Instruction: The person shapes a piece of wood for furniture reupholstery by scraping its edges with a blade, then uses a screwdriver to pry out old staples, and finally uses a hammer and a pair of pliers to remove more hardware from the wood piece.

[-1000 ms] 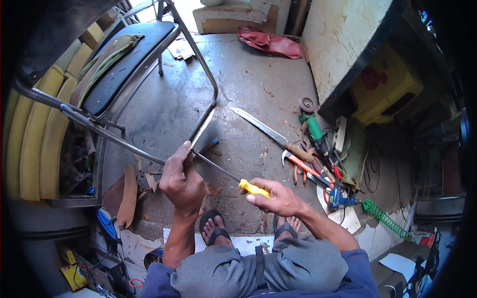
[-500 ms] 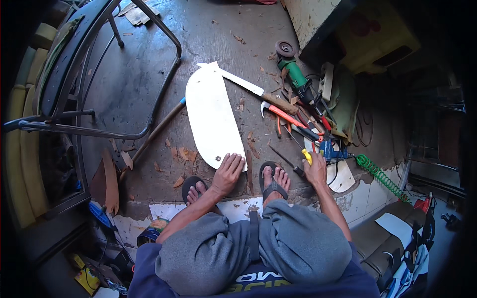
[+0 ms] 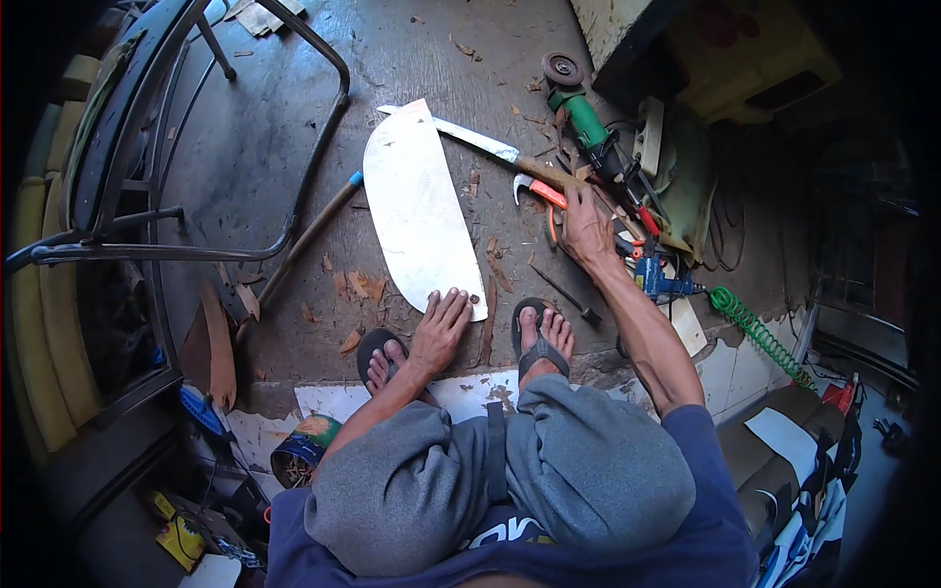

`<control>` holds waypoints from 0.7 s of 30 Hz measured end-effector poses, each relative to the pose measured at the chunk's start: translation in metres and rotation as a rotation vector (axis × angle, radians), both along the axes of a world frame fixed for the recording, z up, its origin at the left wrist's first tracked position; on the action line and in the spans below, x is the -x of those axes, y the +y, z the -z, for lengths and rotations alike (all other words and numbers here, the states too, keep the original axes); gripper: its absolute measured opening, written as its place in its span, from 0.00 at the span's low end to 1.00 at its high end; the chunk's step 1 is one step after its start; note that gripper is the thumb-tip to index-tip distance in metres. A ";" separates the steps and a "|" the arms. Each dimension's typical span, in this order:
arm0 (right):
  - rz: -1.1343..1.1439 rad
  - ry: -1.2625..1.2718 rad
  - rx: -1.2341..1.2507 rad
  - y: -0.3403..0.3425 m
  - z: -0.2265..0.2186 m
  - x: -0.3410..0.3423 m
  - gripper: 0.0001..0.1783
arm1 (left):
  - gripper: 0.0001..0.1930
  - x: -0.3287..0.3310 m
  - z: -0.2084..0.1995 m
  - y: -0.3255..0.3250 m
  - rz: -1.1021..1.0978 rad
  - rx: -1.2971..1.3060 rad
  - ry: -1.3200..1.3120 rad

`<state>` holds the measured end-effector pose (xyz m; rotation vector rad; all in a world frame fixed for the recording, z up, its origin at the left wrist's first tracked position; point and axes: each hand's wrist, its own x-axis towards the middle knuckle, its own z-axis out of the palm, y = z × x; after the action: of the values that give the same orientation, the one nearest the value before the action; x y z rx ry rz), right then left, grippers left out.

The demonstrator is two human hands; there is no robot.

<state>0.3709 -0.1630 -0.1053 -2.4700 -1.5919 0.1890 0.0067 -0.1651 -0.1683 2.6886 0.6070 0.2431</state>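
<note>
A long white sheet [image 3: 421, 211] with one curved side lies on the worn floor. My left hand [image 3: 441, 333] rests flat on its near end, fingers outstretched, beside a small round brownish fitting [image 3: 474, 300]. Under the sheet's far end runs the blade of a machete [image 3: 475, 138] with a wooden handle. My right hand [image 3: 591, 230] reaches into the tool pile, its fingers curled round the orange handle of a claw hammer [image 3: 542, 189]. The palm side of that hand is hidden. A dark thin rod-like tool [image 3: 567, 294] lies near my right foot.
A green angle grinder [image 3: 588, 122] lies beyond the pile. A blue air tool [image 3: 659, 280] with a green coiled hose [image 3: 750, 328] is at right. Left stand a metal chair frame [image 3: 323, 167] and a blue-tipped wooden stick [image 3: 304, 240]. Wood chips [image 3: 368, 286] litter the floor.
My right hand has left the yellow screwdriver, now out of sight, and moved forward and left onto the hammer. My left hand has slid left along the sheet's near end.
</note>
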 end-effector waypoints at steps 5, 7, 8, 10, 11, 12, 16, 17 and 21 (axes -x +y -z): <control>-0.049 0.338 0.006 -0.026 -0.020 0.025 0.14 | 0.24 0.004 0.001 0.002 -0.009 -0.050 0.020; -0.067 0.568 0.114 -0.050 -0.030 0.039 0.15 | 0.24 0.005 0.001 0.004 -0.017 -0.046 0.018; -0.125 0.613 0.109 -0.064 -0.032 0.048 0.14 | 0.24 0.004 0.000 0.005 -0.018 -0.035 0.014; -0.253 0.586 0.113 -0.085 -0.027 0.061 0.15 | 0.23 0.001 -0.004 0.005 -0.019 -0.021 0.000; -0.322 0.516 0.125 -0.094 -0.018 0.068 0.15 | 0.23 -0.001 -0.004 0.006 -0.019 -0.016 -0.008; -0.390 0.446 0.137 -0.101 -0.009 0.070 0.16 | 0.22 -0.002 -0.005 0.006 -0.019 -0.011 -0.016; -0.471 0.402 0.113 -0.098 -0.005 0.090 0.16 | 0.19 0.005 -0.003 0.012 0.001 0.035 -0.005; -0.500 0.395 0.120 -0.100 -0.005 0.091 0.16 | 0.18 0.006 -0.004 0.013 0.006 0.044 -0.004; -0.548 0.321 0.272 -0.100 0.007 0.089 0.16 | 0.15 0.003 -0.001 0.013 -0.008 0.088 -0.054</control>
<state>0.2823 -0.2632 -0.1124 -1.9625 -2.1530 0.8821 0.0034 -0.1518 -0.1672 2.5867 0.5985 0.2833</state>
